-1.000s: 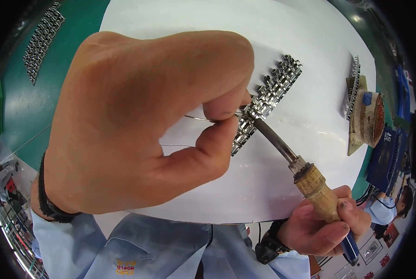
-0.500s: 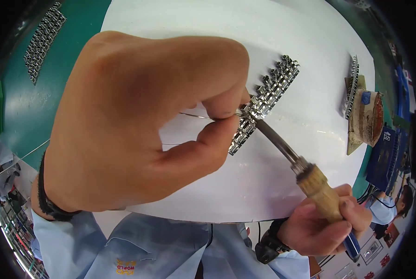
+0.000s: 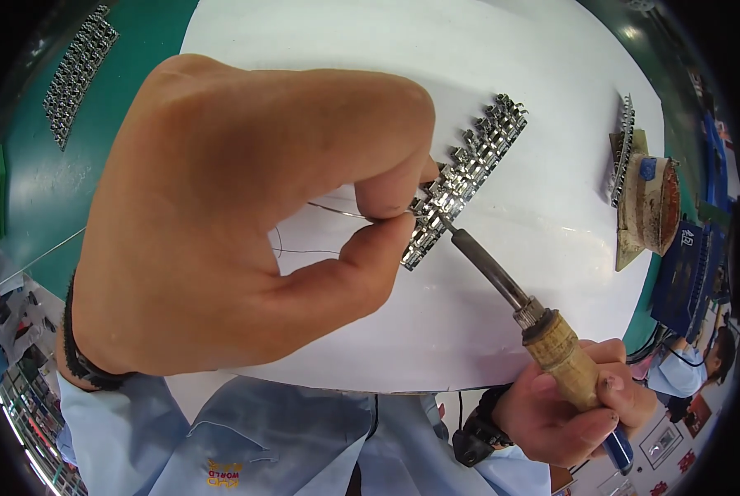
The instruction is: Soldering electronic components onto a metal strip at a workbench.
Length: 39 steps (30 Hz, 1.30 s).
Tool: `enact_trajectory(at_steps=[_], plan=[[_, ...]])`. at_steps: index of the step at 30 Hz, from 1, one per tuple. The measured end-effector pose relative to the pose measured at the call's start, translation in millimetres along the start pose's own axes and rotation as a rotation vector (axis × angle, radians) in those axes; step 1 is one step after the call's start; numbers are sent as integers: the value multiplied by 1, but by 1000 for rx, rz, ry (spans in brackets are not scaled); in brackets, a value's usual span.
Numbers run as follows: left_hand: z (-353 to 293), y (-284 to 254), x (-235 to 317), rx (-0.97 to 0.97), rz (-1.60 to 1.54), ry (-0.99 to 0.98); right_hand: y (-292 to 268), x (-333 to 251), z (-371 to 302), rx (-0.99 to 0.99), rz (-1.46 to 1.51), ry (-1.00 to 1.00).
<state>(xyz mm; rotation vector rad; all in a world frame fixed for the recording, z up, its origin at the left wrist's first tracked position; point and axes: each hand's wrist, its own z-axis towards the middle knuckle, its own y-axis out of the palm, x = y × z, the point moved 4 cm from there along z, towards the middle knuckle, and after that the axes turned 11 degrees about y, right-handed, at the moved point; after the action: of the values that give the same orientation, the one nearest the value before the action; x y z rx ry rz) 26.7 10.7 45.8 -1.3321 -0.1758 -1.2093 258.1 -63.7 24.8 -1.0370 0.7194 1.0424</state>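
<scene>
My left hand [image 3: 246,215] pinches a thin solder wire [image 3: 337,211] between thumb and forefinger, and its end reaches a strip of small shiny metal parts [image 3: 469,174]. The strip lies aslant on a white sheet [image 3: 502,331]; my left fingers hide part of it. In my right hand [image 3: 576,405] is a soldering iron [image 3: 560,347], gripped by its tan, blue-ended handle. The iron's tip touches or nearly touches the strip beside the wire end.
At the right stands a round, worn container [image 3: 655,202] on a flat base [image 3: 628,248], with another metal strip [image 3: 624,149] leaning by it. A blue box [image 3: 680,273] is behind. More metal strips [image 3: 79,74] lie on the green mat [image 3: 27,198] at far left. A person [image 3: 684,368] sits beyond.
Both hands have shifted slightly left, and the soldering iron has come a little down and left. The metal strip has moved slightly left too. Both grips stay the same.
</scene>
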Motion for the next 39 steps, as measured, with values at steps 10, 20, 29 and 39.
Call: enact_trajectory(at_steps=[10,20,29,39], plan=[[-10,-4,-8,-34,66,58,16,5,3,142,-69,-93],[-11,-2,-12,-68,125,125,20,-1,6,211,-197,-161],[-18,4,-21,-11,167,-1,20,-2,7,175,-145,-186],[-19,-3,-26,107,-45,163,23,-5,13,136,-155,-139]])
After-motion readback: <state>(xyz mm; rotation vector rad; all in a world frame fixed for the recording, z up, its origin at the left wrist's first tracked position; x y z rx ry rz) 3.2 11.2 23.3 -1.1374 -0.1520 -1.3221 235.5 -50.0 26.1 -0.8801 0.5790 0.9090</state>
